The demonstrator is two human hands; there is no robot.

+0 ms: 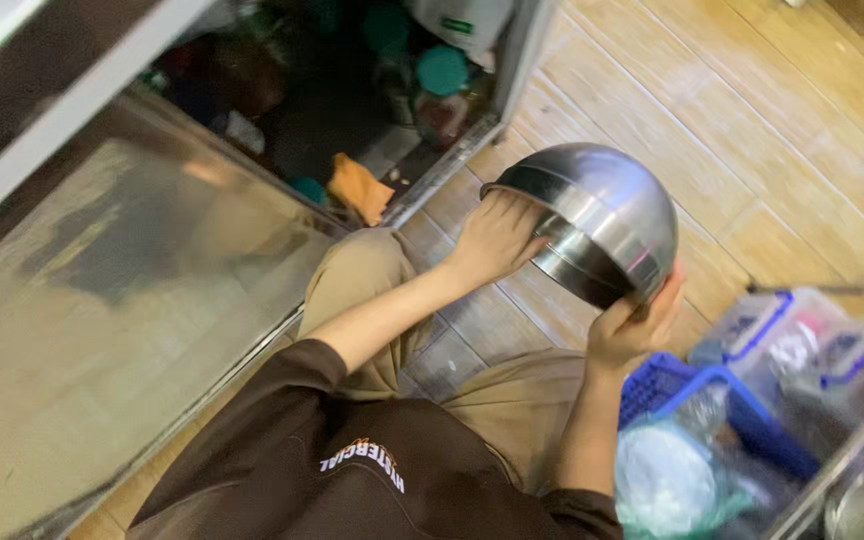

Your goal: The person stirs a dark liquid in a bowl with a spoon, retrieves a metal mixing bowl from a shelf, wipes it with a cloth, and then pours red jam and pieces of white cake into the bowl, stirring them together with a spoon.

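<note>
Lighting: even, warm indoor light; open cabinet interior [352, 90] dim. Glare: soft highlights on steel bowl [592, 220] and steel door panel [102, 300]. Quality: overall motion blur, strongest at right edge.

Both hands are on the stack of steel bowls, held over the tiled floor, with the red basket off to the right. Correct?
Not quite: the basket is blue, as the head view shows. Both the left hand and the right hand are on the stack of steel bowls, over the tiled floor.
</note>
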